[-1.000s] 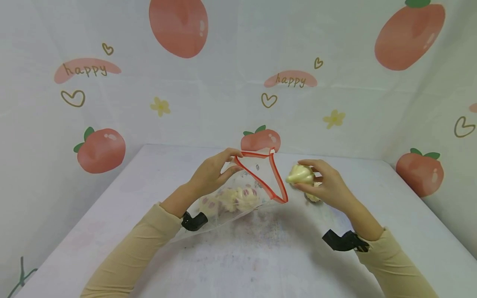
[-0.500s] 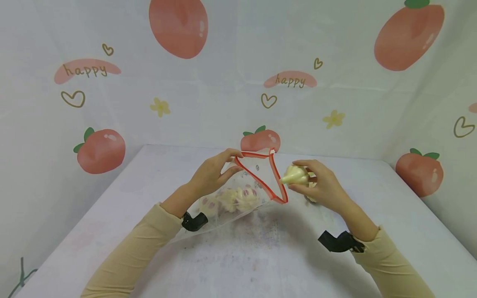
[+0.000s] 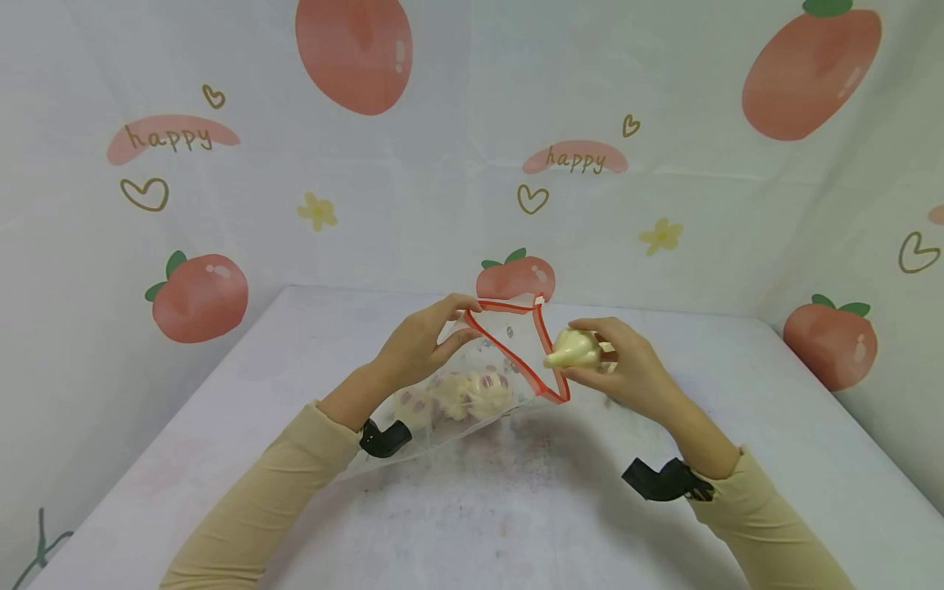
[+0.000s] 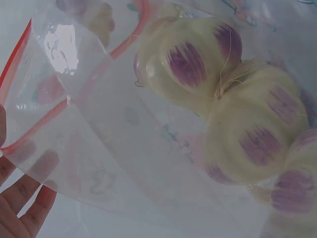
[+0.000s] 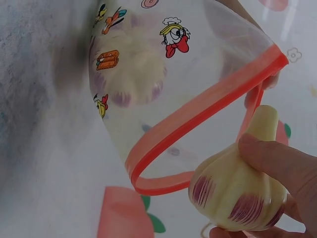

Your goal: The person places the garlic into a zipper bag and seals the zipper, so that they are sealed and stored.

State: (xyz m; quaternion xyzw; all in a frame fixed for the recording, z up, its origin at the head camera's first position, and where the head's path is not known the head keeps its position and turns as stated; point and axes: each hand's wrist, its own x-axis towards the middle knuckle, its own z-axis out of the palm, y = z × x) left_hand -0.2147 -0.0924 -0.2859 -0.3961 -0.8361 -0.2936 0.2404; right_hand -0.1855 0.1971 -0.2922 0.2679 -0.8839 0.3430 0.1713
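Observation:
My left hand (image 3: pixel 416 344) pinches the upper rim of a clear zip bag (image 3: pixel 533 378) with red edging, and its mouth gapes toward the right. Inside the bag lie several cream garlic bulbs (image 3: pixel 457 395) with purple streaks, seen close up in the left wrist view as garlic bulbs (image 4: pixel 188 64) joined by stringy roots. My right hand (image 3: pixel 634 369) grips another garlic bulb (image 3: pixel 577 350) between thumb and fingers, right at the bag's mouth. In the right wrist view that garlic bulb (image 5: pixel 237 193) has its stem pointing up, overlapping the red rim.
A pale, stained table (image 3: pixel 472 524) spreads under the hands. Behind it hangs a white backdrop (image 3: pixel 435 197) printed with red fruit, hearts and flowers. Black straps with camera mounts (image 3: pixel 667 479) sit at both wrists. Small cartoon figures (image 5: pixel 174 37) decorate the bag.
My right hand has moved left with the garlic bulb, from beside the bag to its red-edged mouth. The left hand and the bag stay where they were.

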